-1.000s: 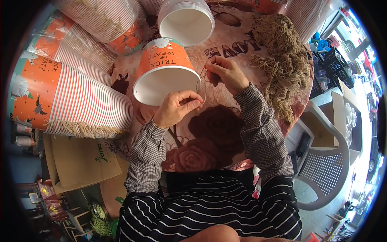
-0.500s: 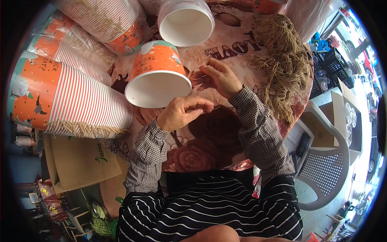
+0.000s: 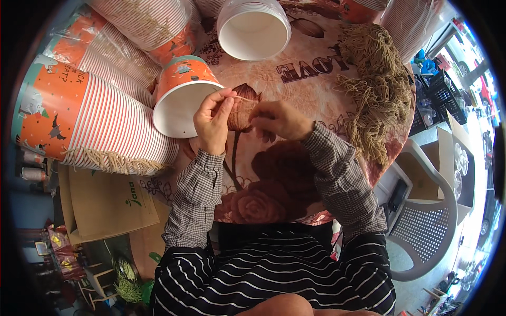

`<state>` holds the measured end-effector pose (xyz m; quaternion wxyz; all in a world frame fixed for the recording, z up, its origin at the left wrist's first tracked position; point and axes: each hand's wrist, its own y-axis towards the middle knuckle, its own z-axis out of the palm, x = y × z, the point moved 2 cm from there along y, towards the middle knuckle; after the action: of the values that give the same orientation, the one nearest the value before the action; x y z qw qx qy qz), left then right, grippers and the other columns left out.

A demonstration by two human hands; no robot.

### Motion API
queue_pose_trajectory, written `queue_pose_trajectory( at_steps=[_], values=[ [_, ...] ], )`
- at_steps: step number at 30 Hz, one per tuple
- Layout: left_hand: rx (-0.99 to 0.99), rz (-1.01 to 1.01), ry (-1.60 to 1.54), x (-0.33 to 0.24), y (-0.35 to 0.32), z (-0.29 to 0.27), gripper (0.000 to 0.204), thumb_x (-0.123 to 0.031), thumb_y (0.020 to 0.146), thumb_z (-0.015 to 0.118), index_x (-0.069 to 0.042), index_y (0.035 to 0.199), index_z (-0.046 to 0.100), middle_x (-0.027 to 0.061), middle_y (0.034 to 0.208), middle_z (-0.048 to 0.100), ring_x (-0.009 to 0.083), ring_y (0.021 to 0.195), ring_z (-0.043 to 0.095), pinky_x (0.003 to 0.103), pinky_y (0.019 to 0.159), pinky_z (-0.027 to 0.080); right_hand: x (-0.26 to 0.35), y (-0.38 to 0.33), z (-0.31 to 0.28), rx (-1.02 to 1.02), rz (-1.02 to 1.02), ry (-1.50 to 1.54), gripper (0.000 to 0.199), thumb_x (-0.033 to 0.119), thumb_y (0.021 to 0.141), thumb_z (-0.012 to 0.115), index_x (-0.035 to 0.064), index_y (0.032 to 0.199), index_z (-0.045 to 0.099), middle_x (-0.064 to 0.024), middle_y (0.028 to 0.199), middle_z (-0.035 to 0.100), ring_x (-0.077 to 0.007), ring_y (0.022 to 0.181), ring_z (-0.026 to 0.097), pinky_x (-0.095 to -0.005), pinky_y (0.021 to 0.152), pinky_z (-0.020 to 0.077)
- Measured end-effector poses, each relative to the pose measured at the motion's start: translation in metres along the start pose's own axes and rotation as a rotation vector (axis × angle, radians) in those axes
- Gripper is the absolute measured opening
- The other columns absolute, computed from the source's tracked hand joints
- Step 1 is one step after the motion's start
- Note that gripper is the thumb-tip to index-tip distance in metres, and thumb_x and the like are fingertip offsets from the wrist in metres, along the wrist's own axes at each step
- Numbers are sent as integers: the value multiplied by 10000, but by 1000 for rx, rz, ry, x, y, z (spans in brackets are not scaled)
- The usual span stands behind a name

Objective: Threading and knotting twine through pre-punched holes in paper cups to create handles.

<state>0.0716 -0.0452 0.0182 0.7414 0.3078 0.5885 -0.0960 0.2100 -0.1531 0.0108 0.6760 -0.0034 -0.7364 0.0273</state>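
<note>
Head view: left hand (image 3: 212, 122) pinches a tan string (image 3: 243, 98) beside the orange paper cup (image 3: 182, 95), right hand (image 3: 279, 119) seemingly closed on it

A round counter (image 3: 295, 174) is covered with a cloth printed with brown roses. On it lie an orange paper bucket (image 3: 182, 95) on its side, a white-lined bucket (image 3: 254, 29) mouth-up beyond it, long nested stacks of striped orange buckets (image 3: 89, 121) at the left, and a heap of tan twine pieces (image 3: 377, 89) at the right.
</note>
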Motion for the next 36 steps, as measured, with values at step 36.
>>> queue_pose_trajectory(
  at_steps=[36],
  values=[
    [124,-284,-287,3,-12,11,126,-112,934,555,-12,1005,581,64,899,647,122,769,640,249,692,557,7,-12,-28,-544,-397,267,110,127,902,614,22,901,649,4,703,594,-46,549,516,-193,497,437]
  ],
)
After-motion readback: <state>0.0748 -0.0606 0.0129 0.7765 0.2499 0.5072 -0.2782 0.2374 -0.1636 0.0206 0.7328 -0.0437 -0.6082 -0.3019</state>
